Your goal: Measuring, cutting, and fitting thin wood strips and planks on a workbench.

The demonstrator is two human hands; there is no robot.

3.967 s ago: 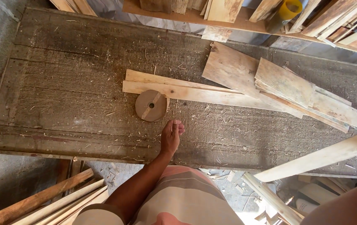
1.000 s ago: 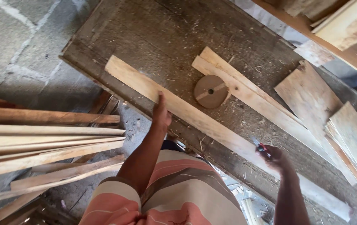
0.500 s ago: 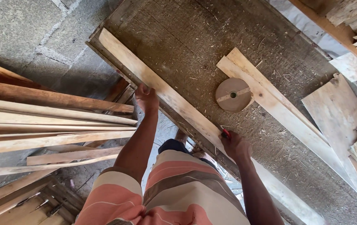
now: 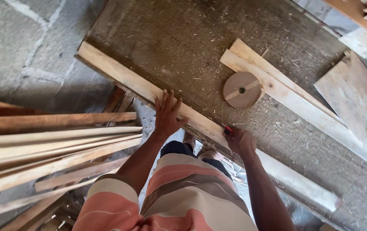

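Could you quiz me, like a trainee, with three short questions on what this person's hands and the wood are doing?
1. True or false: the left hand lies flat on the long plank at the table's near edge.
2. What colour is the small thing in the right hand?
3. The round wooden disc lies: A) under the left hand, B) beyond the long plank, on the table, C) on the floor.

Key: 1 true; 2 red; 3 B.

The light was soft daylight, even and quite bright, and it made no hard glare. Under the long plank (image 4: 200, 124) a dark shadow lay along the workbench (image 4: 183, 38). The middle was sharp, but the stacked laths (image 4: 42, 145) at the left edge looked a little blurred and stretched.
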